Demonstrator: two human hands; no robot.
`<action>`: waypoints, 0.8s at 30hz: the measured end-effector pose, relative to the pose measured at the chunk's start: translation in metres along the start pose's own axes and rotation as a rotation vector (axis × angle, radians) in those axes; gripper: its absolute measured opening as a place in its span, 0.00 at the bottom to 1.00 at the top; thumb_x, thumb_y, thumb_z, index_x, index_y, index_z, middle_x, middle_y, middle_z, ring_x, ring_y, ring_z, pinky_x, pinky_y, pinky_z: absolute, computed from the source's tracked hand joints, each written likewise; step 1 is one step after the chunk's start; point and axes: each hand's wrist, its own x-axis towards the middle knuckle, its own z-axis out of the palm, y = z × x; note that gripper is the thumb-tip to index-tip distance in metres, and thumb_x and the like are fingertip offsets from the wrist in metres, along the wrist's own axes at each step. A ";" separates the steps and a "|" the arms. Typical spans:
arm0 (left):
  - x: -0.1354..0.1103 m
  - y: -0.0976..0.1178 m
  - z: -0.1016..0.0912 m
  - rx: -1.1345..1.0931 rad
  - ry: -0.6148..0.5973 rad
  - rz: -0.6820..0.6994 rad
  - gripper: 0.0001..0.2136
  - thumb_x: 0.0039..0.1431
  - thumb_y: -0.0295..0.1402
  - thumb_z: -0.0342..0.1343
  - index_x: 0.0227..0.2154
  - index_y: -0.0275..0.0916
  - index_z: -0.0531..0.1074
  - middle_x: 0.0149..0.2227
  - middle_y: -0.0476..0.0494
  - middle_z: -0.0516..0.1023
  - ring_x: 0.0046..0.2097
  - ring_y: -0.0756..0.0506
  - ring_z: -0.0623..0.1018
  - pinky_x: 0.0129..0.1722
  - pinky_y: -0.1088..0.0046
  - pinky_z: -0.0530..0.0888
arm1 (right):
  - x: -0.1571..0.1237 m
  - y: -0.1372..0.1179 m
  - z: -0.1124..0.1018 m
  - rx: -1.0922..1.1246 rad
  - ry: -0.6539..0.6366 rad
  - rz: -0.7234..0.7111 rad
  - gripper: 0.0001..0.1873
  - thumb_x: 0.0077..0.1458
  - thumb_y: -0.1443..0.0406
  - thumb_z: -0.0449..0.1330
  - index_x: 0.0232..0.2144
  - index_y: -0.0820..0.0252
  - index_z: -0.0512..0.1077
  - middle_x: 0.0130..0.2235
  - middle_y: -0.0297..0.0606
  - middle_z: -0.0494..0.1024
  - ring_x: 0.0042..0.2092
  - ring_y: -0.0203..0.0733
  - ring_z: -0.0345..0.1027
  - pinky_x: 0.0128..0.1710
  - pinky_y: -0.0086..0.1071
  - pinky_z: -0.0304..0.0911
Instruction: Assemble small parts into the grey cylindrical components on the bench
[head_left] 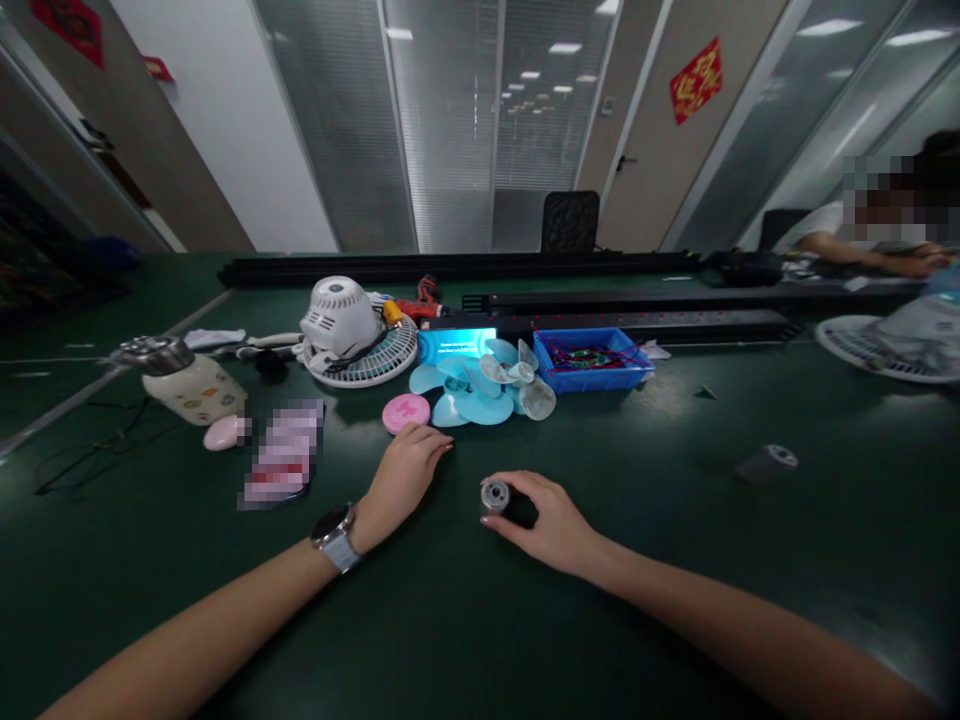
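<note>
My right hand [551,525] grips a small metal cylinder like an electric motor [495,497] between thumb and fingers, its round end facing up. My left hand [405,470], with a watch [335,535] on the wrist, rests palm down on the table with its fingers stretched out and nothing visible in it. Just beyond its fingers lies a round pink case [406,413]. Light blue fan blades [480,400] are piled past both hands, with a translucent blade set [521,375] on top. A second metal cylinder [772,463] stands farther right on the green table.
A blue bin [592,365] holds wires. Behind the left hand are a white fan housing [341,325], a red drill [424,300], a lit screen [457,343] and a patterned bottle [187,380]. Black rails [450,268] cross the far side. Another person [862,235] sits at right.
</note>
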 end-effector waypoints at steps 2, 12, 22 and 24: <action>-0.011 0.002 -0.002 -0.032 0.014 0.013 0.08 0.64 0.29 0.54 0.39 0.38 0.79 0.40 0.41 0.82 0.43 0.41 0.78 0.46 0.58 0.75 | 0.000 0.000 0.000 -0.007 0.004 -0.005 0.23 0.53 0.58 0.67 0.51 0.55 0.72 0.49 0.39 0.78 0.51 0.45 0.72 0.53 0.44 0.67; -0.059 0.036 -0.016 -0.315 -0.037 -0.019 0.08 0.61 0.25 0.55 0.37 0.42 0.78 0.39 0.46 0.81 0.40 0.47 0.80 0.41 0.71 0.77 | 0.000 0.001 0.003 -0.005 0.038 -0.028 0.22 0.53 0.59 0.67 0.49 0.56 0.72 0.49 0.40 0.79 0.51 0.45 0.72 0.54 0.44 0.66; -0.048 0.025 -0.007 -0.534 -0.059 -0.236 0.08 0.57 0.29 0.60 0.40 0.41 0.79 0.40 0.44 0.82 0.37 0.47 0.81 0.39 0.69 0.79 | 0.000 -0.001 0.004 0.003 0.023 -0.014 0.23 0.52 0.59 0.68 0.50 0.56 0.72 0.49 0.40 0.79 0.51 0.46 0.72 0.55 0.44 0.66; -0.045 0.024 -0.007 -0.556 -0.084 -0.242 0.09 0.56 0.30 0.61 0.40 0.40 0.79 0.40 0.43 0.82 0.38 0.46 0.81 0.40 0.67 0.80 | 0.000 -0.002 0.003 0.026 0.039 -0.012 0.22 0.52 0.59 0.68 0.50 0.56 0.73 0.49 0.40 0.79 0.51 0.46 0.72 0.54 0.44 0.67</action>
